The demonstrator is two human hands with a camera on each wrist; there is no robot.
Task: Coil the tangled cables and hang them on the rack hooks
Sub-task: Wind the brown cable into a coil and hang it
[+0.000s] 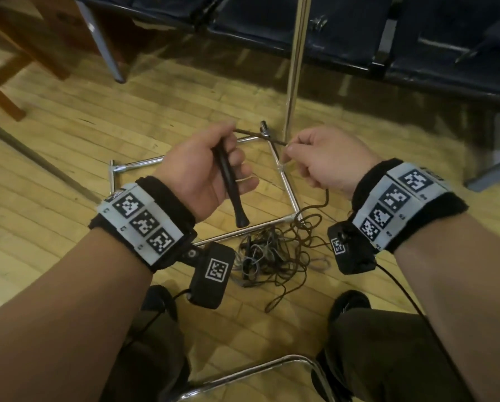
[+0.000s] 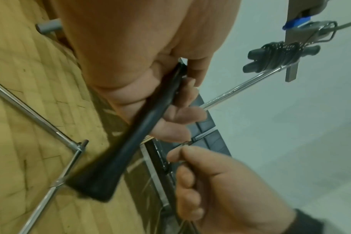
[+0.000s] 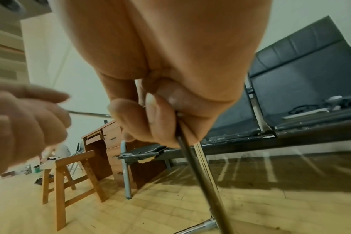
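The handle (image 1: 231,181) in the left hand (image 1: 205,169) looks like smooth, matt black plastic or rubber. The cord (image 1: 283,256) below both hands is thin, dark and dull. The rack frame (image 1: 286,181) beneath them is shiny chromed metal. The floor (image 1: 69,158) is pale wood blocks, worn satin.
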